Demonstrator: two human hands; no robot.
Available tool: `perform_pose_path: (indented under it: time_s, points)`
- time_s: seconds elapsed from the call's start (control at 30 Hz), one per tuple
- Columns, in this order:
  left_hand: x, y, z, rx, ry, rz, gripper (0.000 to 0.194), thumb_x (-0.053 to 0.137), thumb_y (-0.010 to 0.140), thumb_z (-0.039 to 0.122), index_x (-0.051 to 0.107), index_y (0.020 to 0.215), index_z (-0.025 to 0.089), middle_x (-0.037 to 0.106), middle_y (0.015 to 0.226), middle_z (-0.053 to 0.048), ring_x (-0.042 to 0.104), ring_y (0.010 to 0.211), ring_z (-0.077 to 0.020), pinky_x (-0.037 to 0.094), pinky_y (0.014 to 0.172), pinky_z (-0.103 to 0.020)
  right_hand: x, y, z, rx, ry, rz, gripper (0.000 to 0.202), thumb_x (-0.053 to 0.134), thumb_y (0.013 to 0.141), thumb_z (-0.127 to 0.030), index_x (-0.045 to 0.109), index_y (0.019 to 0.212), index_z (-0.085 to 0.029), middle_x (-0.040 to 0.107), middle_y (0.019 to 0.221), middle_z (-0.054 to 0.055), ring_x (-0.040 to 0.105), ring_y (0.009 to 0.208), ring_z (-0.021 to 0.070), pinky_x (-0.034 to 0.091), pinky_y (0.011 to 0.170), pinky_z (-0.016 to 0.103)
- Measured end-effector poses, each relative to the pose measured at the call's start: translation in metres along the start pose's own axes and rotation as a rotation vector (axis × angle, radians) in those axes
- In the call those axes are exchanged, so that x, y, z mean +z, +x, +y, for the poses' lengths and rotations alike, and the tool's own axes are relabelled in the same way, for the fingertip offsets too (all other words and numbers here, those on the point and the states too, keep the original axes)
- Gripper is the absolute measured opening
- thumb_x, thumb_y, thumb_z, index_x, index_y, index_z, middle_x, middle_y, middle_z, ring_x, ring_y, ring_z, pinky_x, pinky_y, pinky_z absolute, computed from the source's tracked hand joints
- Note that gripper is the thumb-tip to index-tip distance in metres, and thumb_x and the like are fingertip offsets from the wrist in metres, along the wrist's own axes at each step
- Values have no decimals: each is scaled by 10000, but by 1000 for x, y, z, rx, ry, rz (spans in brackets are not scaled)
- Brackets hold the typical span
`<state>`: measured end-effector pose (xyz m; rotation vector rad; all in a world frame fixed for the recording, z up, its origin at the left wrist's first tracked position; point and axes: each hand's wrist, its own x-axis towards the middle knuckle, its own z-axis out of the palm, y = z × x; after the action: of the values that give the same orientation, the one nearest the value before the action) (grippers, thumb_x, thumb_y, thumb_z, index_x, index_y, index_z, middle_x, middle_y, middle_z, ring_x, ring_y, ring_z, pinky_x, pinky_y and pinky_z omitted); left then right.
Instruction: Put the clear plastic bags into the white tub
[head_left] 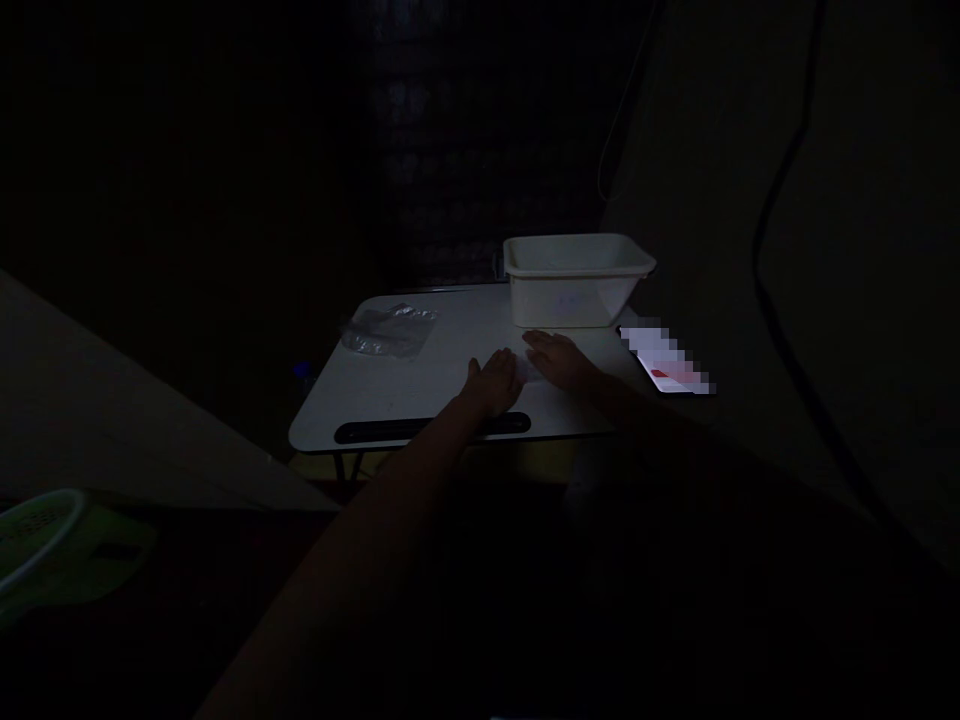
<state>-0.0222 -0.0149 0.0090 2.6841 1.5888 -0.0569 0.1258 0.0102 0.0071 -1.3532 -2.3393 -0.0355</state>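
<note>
Both hands rest over a white folding table point(390, 385) in dim light. My left hand point(493, 380) lies low on the tabletop, fingers pointing forward and right, just behind the black slot strip. Close to its right, my right hand point(559, 358) is flat with its fingers stretched toward the left. Between the two hands lies a small, pale, see-through item point(529, 371), too dark to make out clearly. A white plastic tub point(566, 300) stands right behind my right hand. At the table's left lies a crumpled clear plastic bag point(390, 332).
A lit phone point(664, 360) lies at the table's right edge. A black strip point(375, 431) runs along the near edge. A green basket point(82, 560) is at the lower left, and a dark cable point(759, 250) hangs at the right.
</note>
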Motion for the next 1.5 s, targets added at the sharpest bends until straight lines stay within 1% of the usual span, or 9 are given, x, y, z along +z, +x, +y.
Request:
perform_pose_path:
  time_s: [0.07, 0.17, 0.37, 0.57, 0.77, 0.93, 1.17, 1.3, 1.5]
  points:
    - [0, -1, 1, 7, 8, -4, 510, 115, 850, 349, 199, 1288, 103, 180, 1372, -126, 127, 1259, -197, 187, 946, -506, 3, -2, -11, -38, -78, -65, 425, 271, 827, -260, 429, 1183, -92, 433, 1252, 121, 346, 1174, 195, 213, 975, 421]
    - [0, -1, 2, 11, 2, -11, 505, 103, 851, 352, 185, 1296, 127, 166, 1379, -112, 116, 1262, -191, 186, 943, -513, 8, -7, -18, -48, -157, -109, 459, 220, 848, -310, 382, 1215, -87, 393, 1278, 135, 312, 1194, 209, 166, 973, 478]
    - [1, 0, 3, -14, 18, -27, 530, 88, 844, 339, 125, 1310, 91, 146, 1381, -119, 112, 1263, -190, 157, 953, -519, 17, -19, -14, -70, -261, -132, 488, 162, 861, -338, 345, 1239, -90, 359, 1297, 147, 299, 1201, 217, 219, 943, 492]
    - [1, 2, 5, -15, 36, -41, 535, 106, 837, 338, 120, 1314, 95, 138, 1384, -110, 106, 1264, -202, 153, 952, -526, 19, -25, -14, -129, -345, -149, 458, 142, 873, -309, 384, 1212, -118, 357, 1297, 151, 277, 1212, 225, 235, 918, 513]
    - [0, 2, 6, -24, 49, -54, 529, 127, 834, 331, 134, 1312, 106, 155, 1381, -112, 107, 1263, -209, 160, 950, -526, 21, -23, -16, -69, -329, -168, 474, 131, 871, -317, 359, 1225, -100, 334, 1310, 151, 278, 1212, 220, 239, 919, 516]
    - [-3, 0, 5, -20, 31, -49, 529, 103, 838, 330, 157, 1301, 80, 163, 1376, -127, 130, 1258, -203, 150, 944, -541, 20, -20, -13, -53, -260, -168, 450, 146, 869, -311, 389, 1210, -148, 364, 1300, 125, 288, 1207, 210, 239, 921, 518]
    - [-8, -1, 11, 47, 23, 83, 555, 168, 825, 348, 111, 1318, 99, 165, 1379, -119, 139, 1252, -216, 153, 970, -482, 10, -3, -26, 109, -156, -141, 553, 55, 858, -374, 334, 1249, -101, 308, 1333, 123, 223, 1236, 191, 191, 983, 434]
    - [-4, 0, 12, 51, 39, 22, 567, 199, 815, 346, 106, 1321, 108, 135, 1387, -115, 109, 1258, -231, 124, 981, -474, 15, -2, -30, 141, -178, -195, 611, 37, 845, -430, 312, 1259, -76, 292, 1334, 153, 205, 1240, 221, 182, 978, 460]
    - [1, 2, 12, -12, 27, -22, 585, 166, 814, 386, 115, 1319, 97, 142, 1381, -139, 81, 1261, -250, 115, 966, -511, 20, -7, -22, 124, -180, -256, 549, 40, 844, -433, 299, 1270, -203, 303, 1340, 92, 192, 1246, 204, 162, 963, 521]
